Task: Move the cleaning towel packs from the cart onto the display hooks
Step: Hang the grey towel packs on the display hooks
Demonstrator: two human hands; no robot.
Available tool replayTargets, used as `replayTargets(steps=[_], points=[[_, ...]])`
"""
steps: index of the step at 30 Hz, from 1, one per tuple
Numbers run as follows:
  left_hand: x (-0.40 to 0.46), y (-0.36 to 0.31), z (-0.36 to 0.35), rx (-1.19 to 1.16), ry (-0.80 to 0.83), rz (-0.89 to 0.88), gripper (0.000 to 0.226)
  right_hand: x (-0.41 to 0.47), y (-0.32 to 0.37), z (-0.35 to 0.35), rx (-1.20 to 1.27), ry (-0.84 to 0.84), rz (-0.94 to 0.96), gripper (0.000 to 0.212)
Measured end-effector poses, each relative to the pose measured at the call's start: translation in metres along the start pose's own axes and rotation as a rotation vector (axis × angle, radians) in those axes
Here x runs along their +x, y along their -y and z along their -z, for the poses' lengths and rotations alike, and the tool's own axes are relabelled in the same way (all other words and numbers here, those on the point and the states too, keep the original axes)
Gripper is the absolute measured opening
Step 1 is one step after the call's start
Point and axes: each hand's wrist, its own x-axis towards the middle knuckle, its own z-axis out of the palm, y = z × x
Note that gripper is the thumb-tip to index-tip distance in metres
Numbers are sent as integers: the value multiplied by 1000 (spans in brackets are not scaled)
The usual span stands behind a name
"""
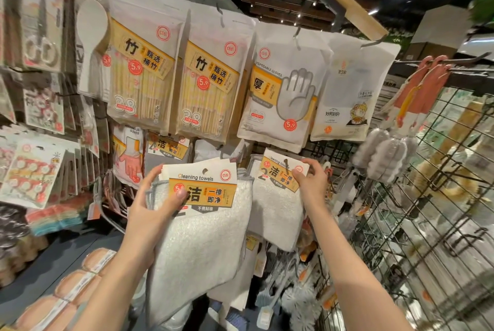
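Note:
My left hand grips a stack of cleaning towel packs, white cloths with orange and white header cards, held up in front of the display. My right hand pinches the header card of another cleaning towel pack hanging to the right, at a display hook that pokes through the card's hole. More of the same packs hang behind my left hand. The cart is out of view.
Bamboo chopstick packs and disposable glove bags hang on hooks above. A black wire grid rack with brushes stands at the right. Sponges lie on a shelf at lower left. Scissors and small goods hang at the left.

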Motion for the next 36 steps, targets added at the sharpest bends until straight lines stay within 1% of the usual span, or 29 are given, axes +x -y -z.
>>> replayTargets(steps=[3,6,9,13,16,19,22,25,28,30,32,36], points=[[2,1,1,6,-19,20,54,11,0,-8,-116,-69,32,30],[5,3,2,-26,-5,27,68,22,3,-12,-196,-98,49,30],[6,5,1,-68,-14,25,59,30,-1,-14,-227,-114,39,33],[9,7,-1,-119,-19,18,58,29,-7,-10,-232,-120,9,38],[10,7,-4,-137,-14,14,58,19,-10,-1,-229,-109,55,44],[9,7,-8,-168,-11,14,56,4,-3,8,-246,-90,114,40],[6,4,-14,-173,5,28,57,-18,14,14,-219,2,164,28],[2,2,-20,-183,17,46,57,-50,46,12,-88,203,171,16],[-2,1,-26,-182,39,56,59,-79,73,4,-5,393,214,22],[-4,1,-29,-182,43,58,60,-91,80,-4,3,501,196,29],[-7,-1,-32,-191,43,62,60,-100,80,-13,-17,540,177,37],[-11,-2,-34,-212,31,62,61,-114,80,-23,-123,428,272,50]])
